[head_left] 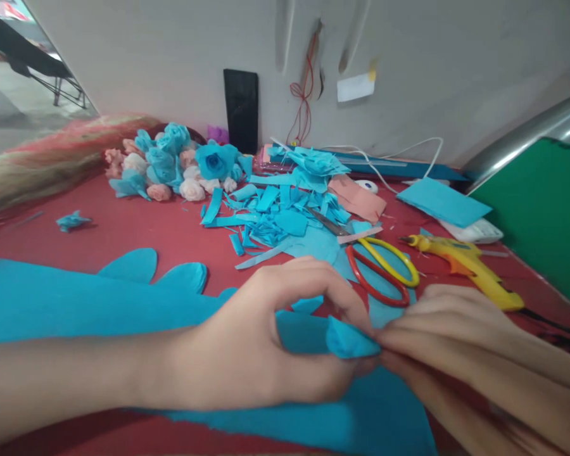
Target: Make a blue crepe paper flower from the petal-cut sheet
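We see the chief risk at the pinch itself: if the fingers slacken, the small blue cone-shaped paper bud (352, 340) could spring loose and unroll, since nothing else visibly binds it. Squeezed or twisted too hard, its thin paper could crease or tear at the narrow end.

We also judge the surroundings a little risky. The forearm behind our left hand (251, 342) crosses over the large flat blue paper sheet (52, 304), so a sideways sweep could drag or crumple it and scatter the loose rounded blue paper petals (133, 266) along its far edge. Our right hand (456, 329) is just beside the yellow plastic glue gun (475, 266); a lifted knuckle could knock it, and if it is hot, which we cannot tell, its nozzle could burn. The metal scissors with one red and one yellow handle (367, 244) lie near too, handles toward us, where they could be bumped across the red tabletop (114, 237).

As for the bud, it sits above the sheet, inside the ring of our left thumb and forefinger. Its wider end opens toward the left palm, while its tapered end points right, to where both hands meet. The left thumb and forefinger close on that taper; the right fingers appear pressed together on its very tip, though blur hides their exact contact.
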{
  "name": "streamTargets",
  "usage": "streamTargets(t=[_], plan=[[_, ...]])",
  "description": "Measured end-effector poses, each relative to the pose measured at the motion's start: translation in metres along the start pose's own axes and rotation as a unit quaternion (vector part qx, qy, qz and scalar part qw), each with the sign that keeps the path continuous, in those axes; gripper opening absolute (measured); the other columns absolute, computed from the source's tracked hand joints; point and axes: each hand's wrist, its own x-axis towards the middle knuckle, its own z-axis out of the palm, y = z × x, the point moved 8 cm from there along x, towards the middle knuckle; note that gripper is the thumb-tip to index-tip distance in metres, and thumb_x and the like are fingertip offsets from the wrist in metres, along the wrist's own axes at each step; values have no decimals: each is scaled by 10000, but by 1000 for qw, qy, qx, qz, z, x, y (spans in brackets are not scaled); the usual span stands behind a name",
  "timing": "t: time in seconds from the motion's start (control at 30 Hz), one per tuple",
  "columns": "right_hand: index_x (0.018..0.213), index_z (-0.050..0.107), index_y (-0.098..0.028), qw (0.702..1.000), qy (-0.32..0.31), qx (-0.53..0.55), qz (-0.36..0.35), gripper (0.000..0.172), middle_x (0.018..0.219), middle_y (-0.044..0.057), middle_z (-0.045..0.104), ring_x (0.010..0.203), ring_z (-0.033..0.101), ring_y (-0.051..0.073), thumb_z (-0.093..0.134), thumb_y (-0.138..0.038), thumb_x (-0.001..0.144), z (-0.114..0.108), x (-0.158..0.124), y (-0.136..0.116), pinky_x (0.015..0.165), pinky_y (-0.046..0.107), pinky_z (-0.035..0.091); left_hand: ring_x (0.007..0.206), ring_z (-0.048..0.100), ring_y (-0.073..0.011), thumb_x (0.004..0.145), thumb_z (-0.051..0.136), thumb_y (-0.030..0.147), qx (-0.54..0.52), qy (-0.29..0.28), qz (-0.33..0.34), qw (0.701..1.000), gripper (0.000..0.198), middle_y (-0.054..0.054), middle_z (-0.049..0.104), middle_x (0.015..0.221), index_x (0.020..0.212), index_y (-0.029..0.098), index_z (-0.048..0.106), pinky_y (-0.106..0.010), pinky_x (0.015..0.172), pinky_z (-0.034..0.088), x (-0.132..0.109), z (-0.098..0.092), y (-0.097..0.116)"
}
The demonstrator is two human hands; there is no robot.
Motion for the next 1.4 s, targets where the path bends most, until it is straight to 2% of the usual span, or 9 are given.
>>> streamTargets(t=[0.13, 0.37, 0.53, 0.77, 0.83, 0.93, 1.13, 1.27, 1.4], plan=[[753, 661, -248, 1000, 4, 9, 2, 118, 596, -5, 610, 602, 617, 170, 587, -332, 792, 2, 3, 0, 590, 264, 525, 684, 536, -99, 674, 630, 100, 9, 4, 21, 1000, 93, 10, 592, 704, 720, 144, 562, -220, 636, 446, 1, -1, 4], [743, 617, -257, 999, 1, 37, -22, 66, 616, -36, 610, 557, 599, 125, 586, -282, 795, 2, 15, -6, 572, 213, 512, 686, 543, -98, 671, 635, 76, 17, 17, 69, 997, 100, 0, 610, 699, 730, 130, 574, -238, 696, 450, 2, -3, 13], [726, 661, -264, 999, -3, 22, 33, 137, 601, 1, 621, 624, 628, 182, 584, -360, 784, 8, 14, 0, 556, 252, 535, 700, 542, -98, 659, 624, 63, 13, 27, 56, 998, 158, 0, 605, 738, 774, 147, 556, -227, 692, 465, 1, -4, 10], [754, 642, -271, 998, -31, 39, 33, 66, 619, -12, 636, 577, 627, 168, 585, -291, 779, 9, 13, 1, 530, 222, 545, 713, 546, -98, 661, 658, 111, 29, 20, 46, 998, 122, 6, 608, 724, 744, 145, 576, -222, 694, 463, 1, -2, 5], [773, 607, -261, 997, -45, 69, 9, 61, 646, -35, 641, 563, 619, 128, 592, -202, 770, 9, 14, -3, 537, 161, 536, 710, 551, -95, 654, 677, 125, 24, 23, 46, 998, 116, 7, 615, 717, 724, 138, 586, -217, 695, 460, 1, -3, 5], [816, 554, -250, 991, -74, 110, -5, 176, 700, -73, 641, 586, 606, 65, 589, -93, 744, 12, 12, -6, 584, 61, 502, 708, 558, -98, 660, 674, 128, 16, 38, 44, 998, 91, 0, 623, 709, 710, 129, 598, -213, 682, 460, 1, -6, 6], [806, 557, -293, 989, -84, 79, 95, 94, 753, -117, 636, 636, 607, 38, 564, -200, 802, 12, 6, 5, 643, 35, 481, 726, 574, -115, 680, 658, 119, 18, 56, 19, 998, 48, -14, 638, 711, 716, 125, 626, -221, 661, 469, 1, -7, 2], [782, 564, -275, 984, -141, 78, 73, 109, 763, -125, 632, 680, 608, 25, 583, -168, 782, 20, 7, 7, 674, 10, 462, 700, 572, -107, 660, 657, 77, 33, 58, 11, 998, 73, -9, 636, 699, 712, 125, 638, -206, 625, 469, 1, -7, -1], [795, 594, -242, 985, -154, 64, 32, 109, 833, -92, 652, 748, 621, 31, 535, -151, 808, 25, 13, 4, 686, 2, 462, 714, 573, -100, 656, 650, 57, 56, 51, 42, 996, 112, -5, 638, 718, 739, 131, 651, -210, 677, 477, 1, -7, 3]])
